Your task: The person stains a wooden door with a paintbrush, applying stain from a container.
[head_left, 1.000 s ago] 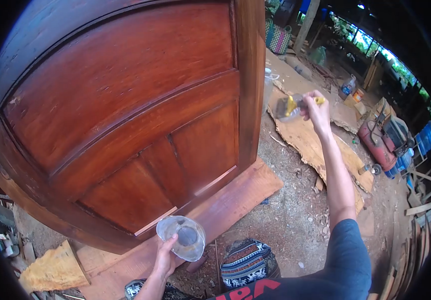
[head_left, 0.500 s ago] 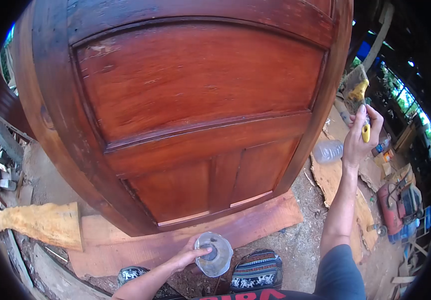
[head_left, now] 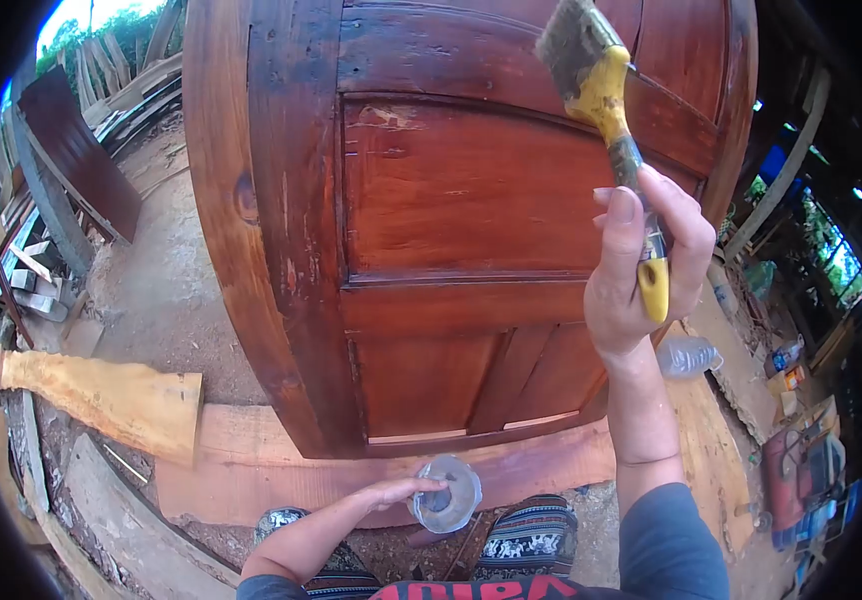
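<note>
Head view: the red-brown panelled wood piece (head_left: 471, 200) stands upright in front of you, its lower edge on the flat plank (head_left: 251, 450) on the ground. Your brush (head_left: 606, 90) is up in your right hand (head_left: 623, 290), between your eyes and the upper right part of the wood piece; you cannot tell from here how wide the gap to the wood is. Your clear plastic cup (head_left: 463, 490) sits low in your left hand (head_left: 391, 492), over the plank's near long edge and just in front of your patterned trousers (head_left: 526, 535).

A rough yellowish slab (head_left: 111, 390) lies by the plank's left end, and a clear plastic bottle (head_left: 689, 357) is near its right end. Farther right is a red machine (head_left: 783, 480). The brush and your right hand hide part of the wood piece's right side.

Your right hand pinches the brush handle between thumb and fingers, bristles pointing up and leaning left. Your left hand grips the cup with one digit inside it; the other fingers are mostly hidden, so you cannot tell how they are set.
</note>
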{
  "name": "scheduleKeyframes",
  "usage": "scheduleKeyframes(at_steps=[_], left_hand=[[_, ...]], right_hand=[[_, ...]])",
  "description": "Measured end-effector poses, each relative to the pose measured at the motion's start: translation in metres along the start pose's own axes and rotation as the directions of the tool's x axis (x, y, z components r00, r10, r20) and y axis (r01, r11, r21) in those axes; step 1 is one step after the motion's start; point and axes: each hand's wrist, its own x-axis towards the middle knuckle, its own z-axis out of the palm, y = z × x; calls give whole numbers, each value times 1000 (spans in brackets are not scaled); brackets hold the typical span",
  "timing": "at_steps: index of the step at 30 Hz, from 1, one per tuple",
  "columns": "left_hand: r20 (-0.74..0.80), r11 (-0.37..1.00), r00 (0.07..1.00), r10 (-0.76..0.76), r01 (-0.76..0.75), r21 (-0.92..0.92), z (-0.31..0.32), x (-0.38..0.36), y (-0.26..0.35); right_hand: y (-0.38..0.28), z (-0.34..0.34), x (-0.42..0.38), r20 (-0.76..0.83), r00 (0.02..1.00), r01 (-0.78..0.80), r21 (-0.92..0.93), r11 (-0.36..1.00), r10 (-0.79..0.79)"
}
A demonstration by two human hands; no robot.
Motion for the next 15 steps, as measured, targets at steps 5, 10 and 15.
scheduleKeyframes(at_steps=[5,10,15], left_hand=[[88,989,988,-129,122,78,-16,-10,12],[38,997,996,-75,74,39,-10,-28,40],[-35,1000,999,5,-5,5,-3,-32,42]], right_hand=[[-80,9,-17,780,382,-7,539,842,-496],[-50,47,58,577,602,469,304,829,-552],[-23,77,72,169,922,242,447,861,-347]])
